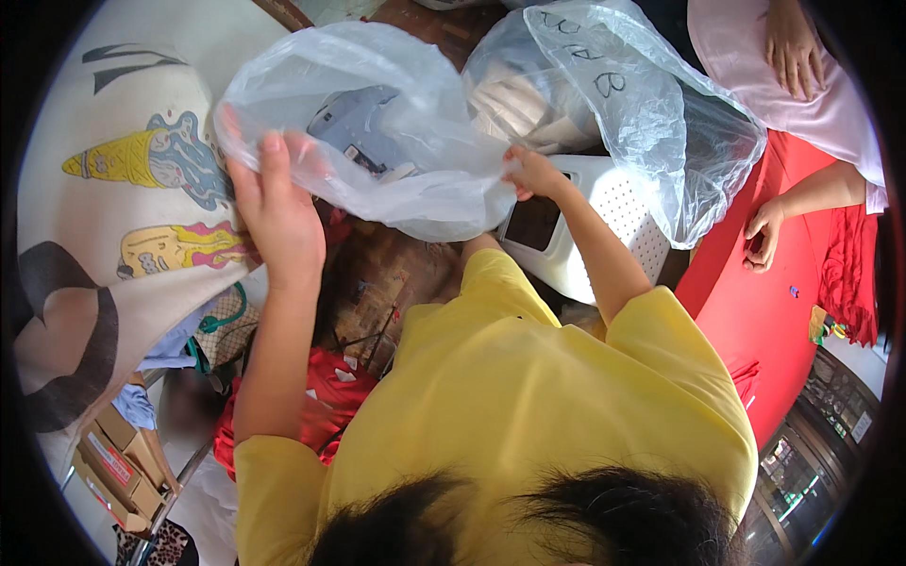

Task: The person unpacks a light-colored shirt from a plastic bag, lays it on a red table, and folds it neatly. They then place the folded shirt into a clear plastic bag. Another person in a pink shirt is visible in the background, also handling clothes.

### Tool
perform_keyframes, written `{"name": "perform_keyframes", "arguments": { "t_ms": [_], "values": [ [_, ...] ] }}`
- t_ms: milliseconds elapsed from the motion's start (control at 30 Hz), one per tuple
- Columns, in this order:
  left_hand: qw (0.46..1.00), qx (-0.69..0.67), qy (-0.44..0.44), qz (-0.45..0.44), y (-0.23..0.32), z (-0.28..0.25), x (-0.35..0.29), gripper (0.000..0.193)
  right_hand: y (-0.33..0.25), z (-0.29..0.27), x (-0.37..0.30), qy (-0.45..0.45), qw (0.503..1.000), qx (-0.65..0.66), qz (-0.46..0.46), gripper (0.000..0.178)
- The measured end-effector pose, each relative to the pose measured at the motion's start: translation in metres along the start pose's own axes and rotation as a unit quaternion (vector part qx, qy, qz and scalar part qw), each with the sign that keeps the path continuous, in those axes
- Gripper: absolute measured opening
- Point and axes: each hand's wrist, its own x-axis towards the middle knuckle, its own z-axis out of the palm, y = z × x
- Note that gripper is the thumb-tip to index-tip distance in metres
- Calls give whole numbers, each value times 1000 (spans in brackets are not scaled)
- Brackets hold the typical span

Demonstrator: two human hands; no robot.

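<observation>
A large clear plastic bag (pixel 444 203) hangs wide-mouthed in front of me, with folded blue-grey cloth (pixel 363 123) showing inside it. My left hand (pixel 281 212) grips the bag's left rim, thumb raised and fingers partly seen through the film. At the right rim, my right hand (pixel 536 175) pinches the plastic between closed fingers. Just beyond my right hand stands a second clear bag (pixel 618 104) with dark handwriting on it and pale cloth inside. A white perforated plastic stool (pixel 613 203) is below my right forearm.
A red-covered table (pixel 755 283) lies on the right, where another person's hand (pixel 766 231) rests. That person wears pink (pixel 755 47). On the left hangs cream printed fabric (pixel 104 208). Red cloth (pixel 326 401) and cardboard boxes (pixel 118 462) are at lower left.
</observation>
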Motion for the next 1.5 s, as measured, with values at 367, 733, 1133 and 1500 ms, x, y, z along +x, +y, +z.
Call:
{"name": "perform_keyframes", "arguments": {
  "t_ms": [367, 733, 1133, 1500],
  "values": [
    [624, 657, -421, 39, -169, -51, -29, 45, -277, 44, 254, 120, 950, -16, -289, 21],
    [481, 800, -311, -178, -398, -81, 169, 76, -233, -20, 128, -21, 931, -187, -313, 47],
    [401, 827, -372, -133, -405, -44, 149, 39, -20, -129, -87, 64, 998, 4, 4, 45],
    [381, 763, -508, 120, -337, 38, 126, 73, -60, -49, -276, 485, 872, 3, 62, 21]
  ]
}}
